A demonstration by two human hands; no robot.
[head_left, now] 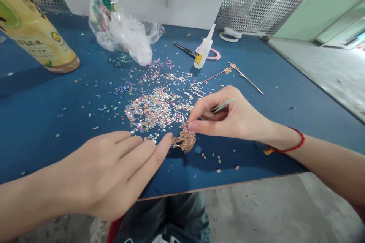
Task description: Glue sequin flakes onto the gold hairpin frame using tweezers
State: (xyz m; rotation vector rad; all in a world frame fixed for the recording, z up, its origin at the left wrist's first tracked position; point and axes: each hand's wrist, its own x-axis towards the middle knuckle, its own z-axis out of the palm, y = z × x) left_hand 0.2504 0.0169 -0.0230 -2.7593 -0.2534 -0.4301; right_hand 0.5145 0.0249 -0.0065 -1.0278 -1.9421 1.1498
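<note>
R hand [228,115] grips tweezers [224,104] tips-down over gold hairpin ornament [185,140] on blue worktop [256,121], L hand [111,171] open, fingertip at its edge, prob. steadying it, sequins [154,110] close by for picking.

Bright, even light seems to come from above, falling across the blue-topped desk [57,95] without harsh contrast. Soft shadows lie beneath the left hand [108,171] and the right hand [230,115]. The crumpled clear plastic bag [128,34] and the silver perforated metal panel [273,0] catch pale glare. Wide-angle distortion stretches the yellow cylindrical bottle [34,26] in the top left corner, while the centre stays sharper than the softer edges.
</note>
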